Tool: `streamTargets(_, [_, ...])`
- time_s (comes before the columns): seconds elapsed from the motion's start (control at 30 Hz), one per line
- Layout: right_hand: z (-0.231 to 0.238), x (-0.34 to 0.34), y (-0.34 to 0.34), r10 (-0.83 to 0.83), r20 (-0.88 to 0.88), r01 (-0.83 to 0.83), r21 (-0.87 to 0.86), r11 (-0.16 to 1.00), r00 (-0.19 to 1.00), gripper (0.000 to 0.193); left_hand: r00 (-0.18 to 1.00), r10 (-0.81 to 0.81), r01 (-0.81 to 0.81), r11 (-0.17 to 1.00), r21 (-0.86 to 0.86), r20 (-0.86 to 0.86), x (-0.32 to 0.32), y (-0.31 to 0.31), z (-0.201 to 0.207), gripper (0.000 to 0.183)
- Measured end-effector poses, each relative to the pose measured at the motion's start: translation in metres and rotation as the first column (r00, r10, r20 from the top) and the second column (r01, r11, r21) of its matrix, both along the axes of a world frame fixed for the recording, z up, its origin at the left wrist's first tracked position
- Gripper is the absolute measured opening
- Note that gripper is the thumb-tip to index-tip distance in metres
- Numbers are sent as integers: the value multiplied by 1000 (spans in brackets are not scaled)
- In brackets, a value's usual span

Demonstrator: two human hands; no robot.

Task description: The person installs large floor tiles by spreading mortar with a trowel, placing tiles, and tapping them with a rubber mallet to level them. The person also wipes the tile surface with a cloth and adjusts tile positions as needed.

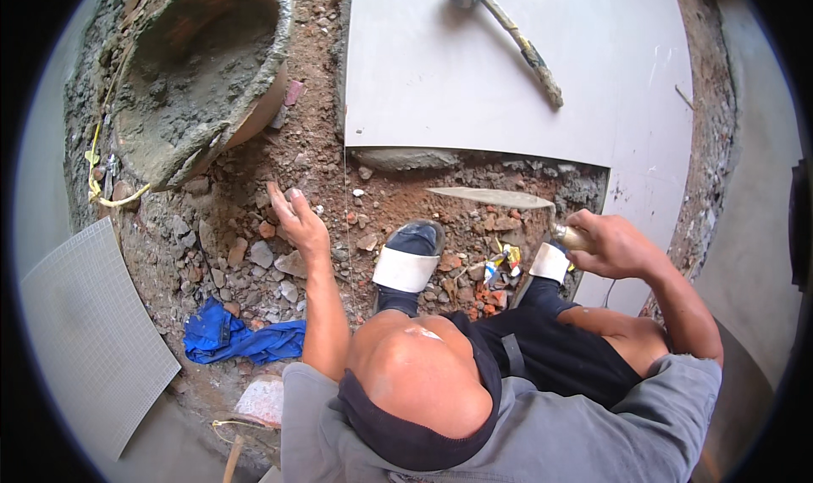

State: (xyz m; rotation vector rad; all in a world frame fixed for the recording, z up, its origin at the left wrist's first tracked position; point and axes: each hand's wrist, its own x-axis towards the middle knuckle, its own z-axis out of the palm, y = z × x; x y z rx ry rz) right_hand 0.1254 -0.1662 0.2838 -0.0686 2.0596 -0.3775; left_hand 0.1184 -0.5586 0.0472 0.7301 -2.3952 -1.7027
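My right hand (616, 244) is closed round the wooden handle of a trowel (491, 197), whose long pointed blade reaches left over the rubble. The blade lies just in front of the near edge of the large pale floor tiles (474, 85). My left hand (298, 222) hangs over the stony soil, fingers stretched out with nothing in them. Farther left and ahead of it stands a tilted basin (269, 102) with grey wet mortar (190, 85) inside. On the tiles rests a mallet (512, 33) with a grey head and a worn, wrapped handle.
A thin string (345, 178) runs along the tile's left side. Blue cloth (241, 335) lies on the rubble near my left forearm. A gridded tile (97, 331) leans at the far left. Between my sandalled feet lie colourful wrapper scraps (504, 263). Yellow cord (95, 174) trails beside the basin.
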Motion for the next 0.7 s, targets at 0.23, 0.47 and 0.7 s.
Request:
streamTargets(0.23, [-48, 29, -7, 29, -40, -30, -24, 999, 999, 31, 999, -34, 33, 999, -14, -42, -8, 7, -4, 59])
streamTargets(0.47, [-113, 24, -72, -22, -102, -2, -227, 974, 995, 35, 1000, -4, 4, 1000, -7, -26, -9, 12, -8, 58])
streamTargets(0.7, [-155, 26, -83, -215, -28, 203, -237, 950, 976, 38, 999, -21, 19, 998, -62, -24, -10, 12, -13, 57])
